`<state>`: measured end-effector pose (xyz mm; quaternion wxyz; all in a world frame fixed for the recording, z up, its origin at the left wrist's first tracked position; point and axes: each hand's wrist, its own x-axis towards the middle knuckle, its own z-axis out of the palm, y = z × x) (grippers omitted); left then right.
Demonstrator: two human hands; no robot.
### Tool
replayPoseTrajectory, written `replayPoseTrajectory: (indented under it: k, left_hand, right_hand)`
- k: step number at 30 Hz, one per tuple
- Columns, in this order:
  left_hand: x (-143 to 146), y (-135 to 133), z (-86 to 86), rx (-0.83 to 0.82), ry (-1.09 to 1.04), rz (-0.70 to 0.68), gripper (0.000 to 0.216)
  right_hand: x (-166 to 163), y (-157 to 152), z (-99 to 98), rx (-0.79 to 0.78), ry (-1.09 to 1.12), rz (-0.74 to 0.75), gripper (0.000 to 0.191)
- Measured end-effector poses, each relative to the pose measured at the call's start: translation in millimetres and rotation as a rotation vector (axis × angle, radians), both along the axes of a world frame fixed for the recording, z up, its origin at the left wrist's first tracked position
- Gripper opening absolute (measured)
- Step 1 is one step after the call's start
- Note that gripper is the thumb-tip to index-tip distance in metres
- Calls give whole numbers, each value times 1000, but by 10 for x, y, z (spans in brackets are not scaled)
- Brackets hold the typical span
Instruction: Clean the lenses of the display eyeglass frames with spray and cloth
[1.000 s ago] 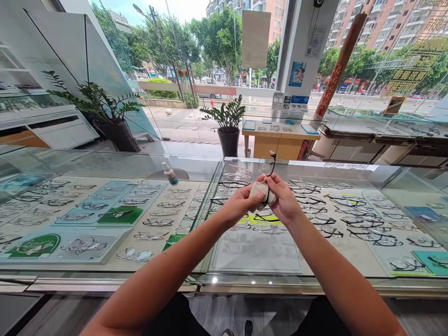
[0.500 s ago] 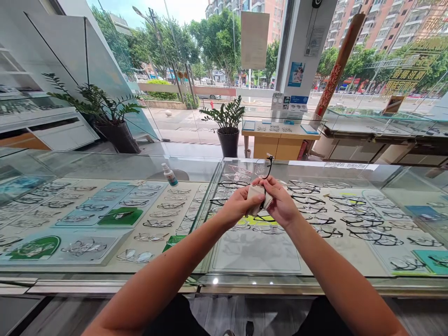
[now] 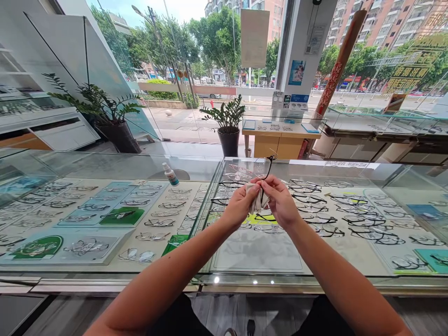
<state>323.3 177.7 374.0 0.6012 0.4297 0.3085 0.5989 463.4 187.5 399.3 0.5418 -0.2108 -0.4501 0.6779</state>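
Above the glass display case, my two hands meet around a pair of eyeglasses [image 3: 269, 167] with a dark frame. My left hand [image 3: 240, 204] is closed on a pale cleaning cloth [image 3: 255, 204] with a zigzag edge, which hangs down between the hands. Fingers of my right hand [image 3: 283, 203] pinch the eyeglasses, whose dark rim and part of a lens stick up past the fingertips. The lower part of the glasses is hidden by the fingers and cloth.
A white spray bottle [image 3: 170, 174] stands on the glass top of the display case [image 3: 196, 161], left of my hands. Beneath the glass lie many eyeglasses in rows. Beyond the case are a potted plant [image 3: 229, 135] and a wooden display table [image 3: 280, 140].
The cloth has shifted from covering the front of the fingers to hanging lower between the hands. My left thumb and fingers have moved up slightly toward the glasses.
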Motion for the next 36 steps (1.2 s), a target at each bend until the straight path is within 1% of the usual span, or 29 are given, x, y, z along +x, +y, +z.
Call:
replayPoseTrajectory:
  k: [2,4,6,9,12,16,20,23,27,30,34,36]
  left_hand:
    - [-1,3,6,6,3,-6,64]
    - [-18,5,22,2,3,-42,62]
    - [-52,2,43,-22,5,-120,60]
    - [-117,-7,67,-60,24,-268,57]
    - [-167,-12,79,-36,67,-332,52]
    - [-165,-13,77,-13,126,-317,59]
    - [-111,-24,55,25,185,-190,56]
    - [-69,-24,29,18,153,-92,60]
    - [-49,18,-7,6,81,-34,63]
    - [-84,72,-20,-8,76,-79,62]
    - [-174,106,8,-36,107,-256,60]
    - [-204,90,41,-11,133,-306,56]
  right_hand:
    - [17,20,1,-10,-1,3,37]
    - [35,46,4,-30,23,14,32]
    - [53,73,7,-54,59,21,28]
    - [81,107,6,-93,100,22,28]
    - [102,130,0,-111,108,35,30]
    - [102,143,-17,-108,101,44,31]
    - [61,119,-39,-106,60,35,31]
    - [23,86,-53,-88,30,36,34]
    - [2,93,-84,-67,13,63,34]
    - [20,150,-107,-78,3,57,34]
    - [70,218,-101,-91,45,39,33]
    - [92,229,-84,-89,65,39,33]
